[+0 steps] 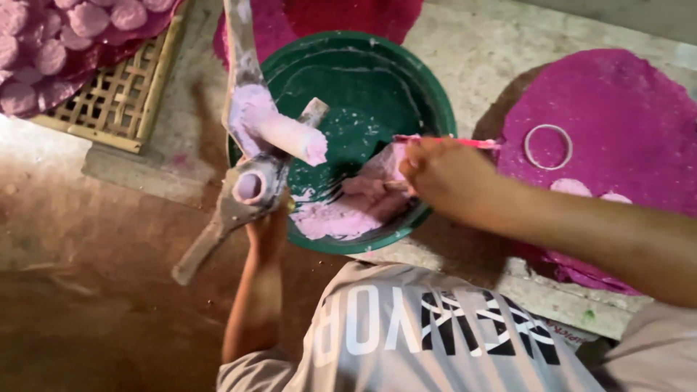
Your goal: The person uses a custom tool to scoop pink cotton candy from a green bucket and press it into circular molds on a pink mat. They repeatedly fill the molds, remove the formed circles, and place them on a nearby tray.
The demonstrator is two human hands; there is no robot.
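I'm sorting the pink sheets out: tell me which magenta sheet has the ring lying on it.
The big round magenta sheet at the right, beside the green bowl. A thin white ring lies on it; the sheet above the bowl carries none.

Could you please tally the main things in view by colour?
Green: 1, the bowl
Pink: 2, the dough and the mat
White: 1, the ring
Tan: 1, the woven tray
Grey: 1, the press
Total: 6

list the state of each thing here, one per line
green bowl: holds pink dough on near side
press tool: gripped by left hand, dough-coated
pink strip: pinched by right hand
ring: lying flat on magenta sheet
woven tray: carrying pink discs
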